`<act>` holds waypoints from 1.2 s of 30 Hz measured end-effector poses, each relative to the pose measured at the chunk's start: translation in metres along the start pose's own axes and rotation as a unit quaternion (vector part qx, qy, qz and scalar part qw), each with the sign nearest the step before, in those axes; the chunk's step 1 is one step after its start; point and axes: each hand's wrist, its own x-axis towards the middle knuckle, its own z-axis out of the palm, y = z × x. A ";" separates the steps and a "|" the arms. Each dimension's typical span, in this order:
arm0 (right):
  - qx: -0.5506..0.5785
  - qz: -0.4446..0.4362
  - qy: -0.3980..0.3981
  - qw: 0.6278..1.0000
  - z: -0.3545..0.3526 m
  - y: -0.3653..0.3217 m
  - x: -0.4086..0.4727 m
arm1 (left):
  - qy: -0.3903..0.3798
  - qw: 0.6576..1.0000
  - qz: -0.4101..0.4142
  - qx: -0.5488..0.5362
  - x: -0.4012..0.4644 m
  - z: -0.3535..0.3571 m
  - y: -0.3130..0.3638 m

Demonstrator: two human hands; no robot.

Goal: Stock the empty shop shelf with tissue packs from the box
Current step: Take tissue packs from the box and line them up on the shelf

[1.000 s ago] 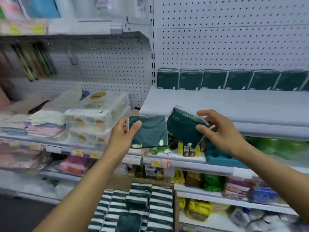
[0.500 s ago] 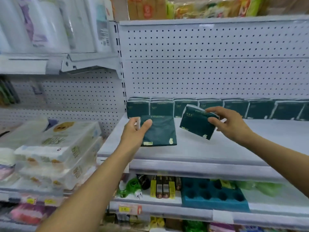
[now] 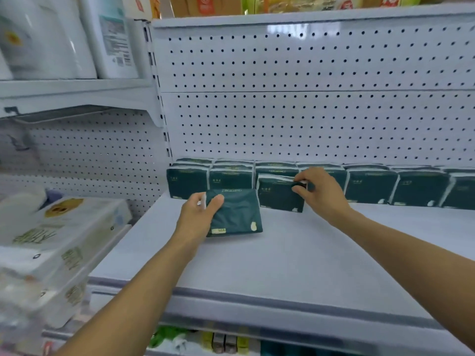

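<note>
Both hands work over a white shop shelf (image 3: 295, 253) backed by a perforated white panel (image 3: 308, 119).

The left hand (image 3: 198, 217) grips a dark green tissue pack (image 3: 237, 214) by its left end, thumb curled over the front face and the fingers hidden behind it. This pack faces the camera with its broad front, its long axis running left to right and tipped slightly, the right end a little lower. The printed line runs along its top edge and a small pale label sits near the bottom. Whether its lower edge touches the shelf or hangs just above it cannot be told.

The right hand (image 3: 321, 194) pinches the top right corner of a second tissue pack (image 3: 279, 195), fingers curled over its upper edge. This second pack stands upright on its long edge on the shelf, front face outward, long axis left to right, just in front of the back row.

That row of tissue packs (image 3: 370, 185) stands along the rear of the shelf against the panel, each one upright and facing forward, side by side, and runs on to the right edge of the view. The pack in the left hand is nearer the camera than the row, in front of the row's second pack from the left.

To the left, on a neighbouring lower shelf, lie white bundled tissue packages (image 3: 64, 235) with a yellow emblem. Large white rolls (image 3: 43, 37) stand on the shelf above them.
</note>
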 end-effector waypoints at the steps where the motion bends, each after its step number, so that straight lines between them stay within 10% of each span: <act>1: -0.019 -0.008 0.008 1.000 0.001 0.001 0.004 | 0.002 1.000 -0.002 0.001 0.002 0.002 0.000; 16: 0.006 -0.032 0.064 0.997 0.007 -0.003 0.009 | -0.025 0.999 -0.004 -0.035 0.000 0.016 0.010; 22: 0.239 -0.051 -0.183 0.952 -0.011 -0.036 -0.029 | -0.164 0.983 0.060 -0.055 -0.026 0.045 0.021; 27: 0.212 -0.011 -0.126 0.969 -0.030 0.011 -0.044 | -0.189 0.960 0.178 0.104 -0.022 0.064 0.012; 31: 0.131 0.020 -0.037 0.990 -0.048 0.056 -0.042 | -0.076 0.885 0.340 0.308 0.005 0.087 0.019; 36: 0.020 -0.015 0.009 1.000 -0.048 0.090 -0.029 | -0.041 0.699 0.443 0.561 0.052 0.114 0.015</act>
